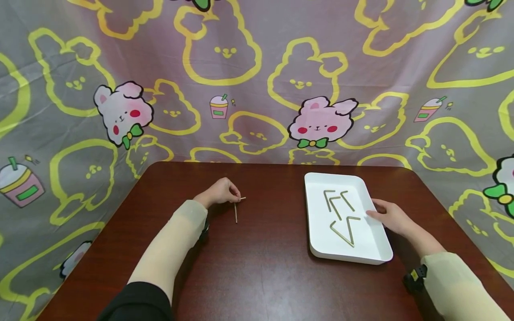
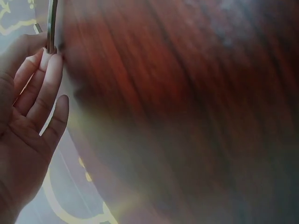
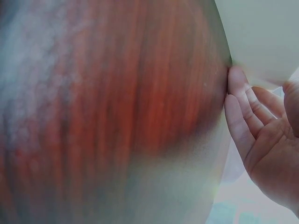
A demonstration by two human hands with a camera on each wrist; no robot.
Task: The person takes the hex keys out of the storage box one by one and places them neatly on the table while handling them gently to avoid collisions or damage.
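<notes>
Above the left half of the dark reddish-brown wooden worktop [image 1: 265,249], the left hand [image 1: 221,192] holds one L-shaped hex key [image 1: 236,213]. The fingers of this hand are closed to the thickness of the key and pinch it near its bend; the long arm of the key points toward the wearer, and the short arm projects to the right. (Contact between the key tip and the worktop cannot be confirmed.) In the left wrist view, the little finger stands apart from the key.

On the right half of the worktop is a shallow white rectangular tray [image 1: 373,238]. The right hand [image 1: 391,217] grips its right wall: the thumb lies over the rim, the other fingers bear on the outside, and the opening between them equals the wall.

Five brass-coloured hex keys [image 1: 350,231] lie flat inside the tray: three toward the far end, two nearer the wearer with their tips together. Behind the worktop hangs a cloth backdrop [image 1: 249,100] printed with yellow outlines and pink rabbit heads.
</notes>
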